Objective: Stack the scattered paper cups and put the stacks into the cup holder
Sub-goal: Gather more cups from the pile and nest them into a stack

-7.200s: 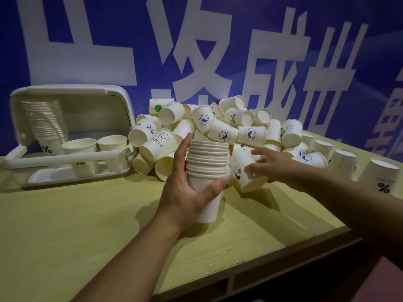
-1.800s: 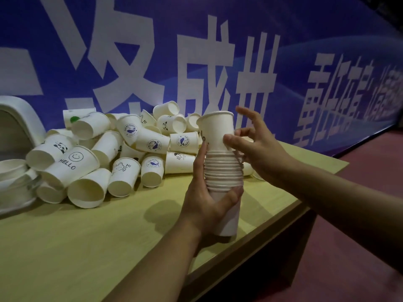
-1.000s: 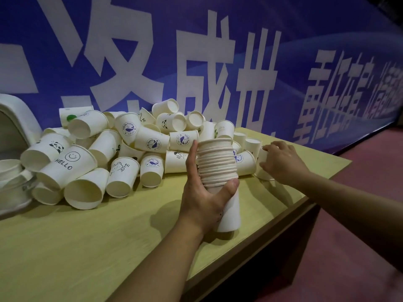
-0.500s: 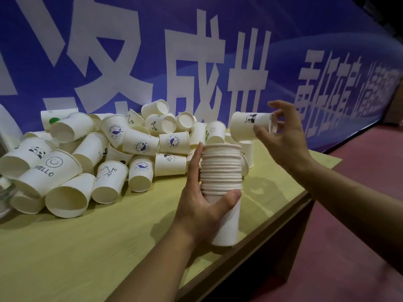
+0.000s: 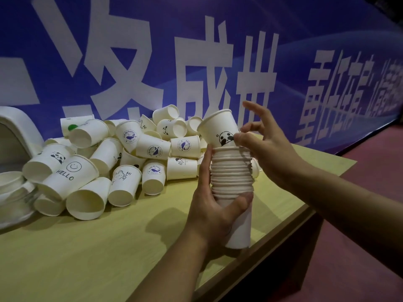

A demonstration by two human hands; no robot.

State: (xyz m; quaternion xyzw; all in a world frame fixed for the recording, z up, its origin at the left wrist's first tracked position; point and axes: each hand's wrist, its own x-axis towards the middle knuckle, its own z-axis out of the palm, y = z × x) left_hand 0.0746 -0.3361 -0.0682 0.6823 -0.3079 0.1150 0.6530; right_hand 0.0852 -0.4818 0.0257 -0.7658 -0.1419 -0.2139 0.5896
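Head view, single frame. The left hand (image 5: 214, 211) grips a tall stack of nested paper cups (image 5: 232, 182), thumb wrapped across the front of the lower cup wall and the other fingers running up the far left side of the rims; the stack stands upright with its base at or just above the yellow-green tabletop (image 5: 91, 253), near the table's front edge, contact not resolvable. The right hand (image 5: 265, 144) pinches a single panda-print cup (image 5: 219, 128) between thumb and a finger at its lower wall, remaining fingers spread and raised. That cup sits mouth-up, tilted to the left, its base entering the top rim of the stack but not seated down; most of its wall is exposed above the rims. Behind and to the left of the stack lies a loose pile of paper cups (image 5: 122, 155), most on their sides with mouths facing the camera, several leaning on one another. Prints legible in the pile: a smiley cup marked HELLO (image 5: 70, 173), a bear cup marked Hi (image 5: 123, 183), several with a round blue whale badge reading "Full Be Funny", another panda. At the far left edge, a white plastic cup holder (image 5: 16, 136) is partly in frame; its contents are cut off by the frame edge and hard to make out. A blue banner with large white characters (image 5: 196, 68) covers the wall behind the table. Dark red floor (image 5: 359, 214) to the right.
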